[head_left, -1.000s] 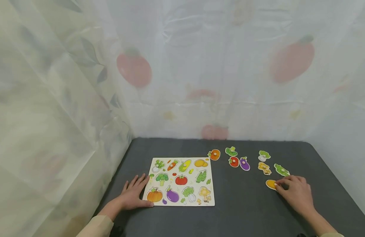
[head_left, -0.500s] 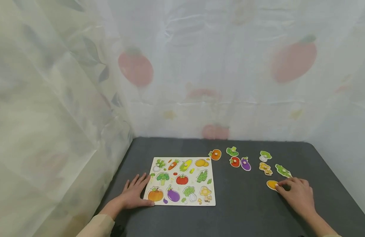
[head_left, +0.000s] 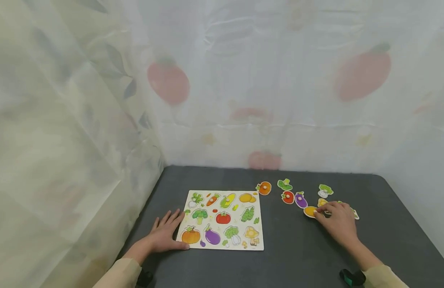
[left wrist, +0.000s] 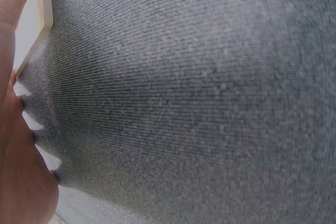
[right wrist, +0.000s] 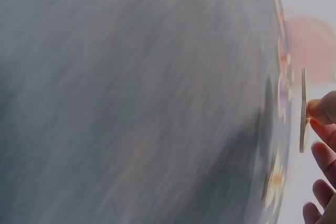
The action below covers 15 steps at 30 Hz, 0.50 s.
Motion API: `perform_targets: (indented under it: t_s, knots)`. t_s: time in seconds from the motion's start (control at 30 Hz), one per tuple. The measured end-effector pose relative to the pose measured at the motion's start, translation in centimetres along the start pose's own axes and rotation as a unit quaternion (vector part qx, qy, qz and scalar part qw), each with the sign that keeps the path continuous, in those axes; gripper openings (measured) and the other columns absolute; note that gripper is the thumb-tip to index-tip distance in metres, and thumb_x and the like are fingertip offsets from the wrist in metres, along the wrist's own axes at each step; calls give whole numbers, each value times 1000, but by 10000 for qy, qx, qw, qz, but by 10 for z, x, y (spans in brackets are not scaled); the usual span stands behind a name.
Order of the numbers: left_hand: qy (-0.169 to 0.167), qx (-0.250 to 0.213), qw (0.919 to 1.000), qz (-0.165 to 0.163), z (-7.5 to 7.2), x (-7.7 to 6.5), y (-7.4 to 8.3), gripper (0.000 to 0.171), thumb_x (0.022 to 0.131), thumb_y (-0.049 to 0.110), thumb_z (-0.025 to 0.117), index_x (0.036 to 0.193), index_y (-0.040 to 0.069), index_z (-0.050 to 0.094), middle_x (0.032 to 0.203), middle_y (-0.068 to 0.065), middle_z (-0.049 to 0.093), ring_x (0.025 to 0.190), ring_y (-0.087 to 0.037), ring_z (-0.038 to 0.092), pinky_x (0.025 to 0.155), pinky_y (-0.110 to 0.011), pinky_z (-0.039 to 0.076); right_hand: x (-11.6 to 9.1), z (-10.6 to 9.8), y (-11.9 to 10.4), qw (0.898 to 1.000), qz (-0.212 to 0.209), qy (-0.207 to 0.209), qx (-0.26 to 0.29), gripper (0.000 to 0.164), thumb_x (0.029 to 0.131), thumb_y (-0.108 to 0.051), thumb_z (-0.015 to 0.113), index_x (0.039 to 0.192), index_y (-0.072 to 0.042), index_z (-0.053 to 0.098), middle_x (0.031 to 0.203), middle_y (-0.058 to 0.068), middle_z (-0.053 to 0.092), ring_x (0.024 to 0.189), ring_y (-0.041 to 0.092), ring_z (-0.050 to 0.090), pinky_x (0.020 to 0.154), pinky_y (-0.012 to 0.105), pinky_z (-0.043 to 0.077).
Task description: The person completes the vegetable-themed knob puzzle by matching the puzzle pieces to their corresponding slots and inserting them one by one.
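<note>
My right hand [head_left: 337,222] pinches a yellow oval puzzle piece [head_left: 309,212] by its knob between thumb and fingertips. In the right wrist view this piece [right wrist: 303,111] stands off the table, with the other fingers loosely bent below. In the head view it overlaps the lower edge of the eggplant piece [head_left: 301,200]. The mushroom piece [head_left: 321,202] and a green piece [head_left: 356,215] are partly hidden behind the hand. My left hand [head_left: 164,236] lies with fingers spread along the left edge of the vegetable puzzle board [head_left: 222,231], thumb at its lower left corner.
Between board and right hand lie the pumpkin piece [head_left: 265,188], broccoli piece [head_left: 285,185] and tomato piece [head_left: 288,197]. A cabbage piece [head_left: 325,191] lies farther back. Carrot [head_left: 212,200] and corn [head_left: 227,200] pieces sit in the board. Printed curtains [head_left: 222,80] border the dark table.
My right hand has moved left and slightly away from me, carrying the yellow piece from the right side toward the eggplant piece. The left hand stays at the board.
</note>
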<state>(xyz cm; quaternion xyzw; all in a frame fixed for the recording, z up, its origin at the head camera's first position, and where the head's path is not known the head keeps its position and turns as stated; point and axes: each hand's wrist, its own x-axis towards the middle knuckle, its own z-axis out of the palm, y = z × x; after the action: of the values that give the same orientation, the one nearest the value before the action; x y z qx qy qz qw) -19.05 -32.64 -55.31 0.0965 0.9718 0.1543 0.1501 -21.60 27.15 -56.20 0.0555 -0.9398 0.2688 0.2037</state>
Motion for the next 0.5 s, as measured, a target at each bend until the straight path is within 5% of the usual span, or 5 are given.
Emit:
perform_targets:
  t_s: [0.5]
  knots:
    - [-14,-14,10000,-48,1,0,1,125,70,82,73,165,20,23,170,-11,16,154,-43,7,114,-73,3,49,65,-69,9977,-255,-414,473,15,87,-28,80,89,-13,81,103,10,69,115,42,49,93,64,36]
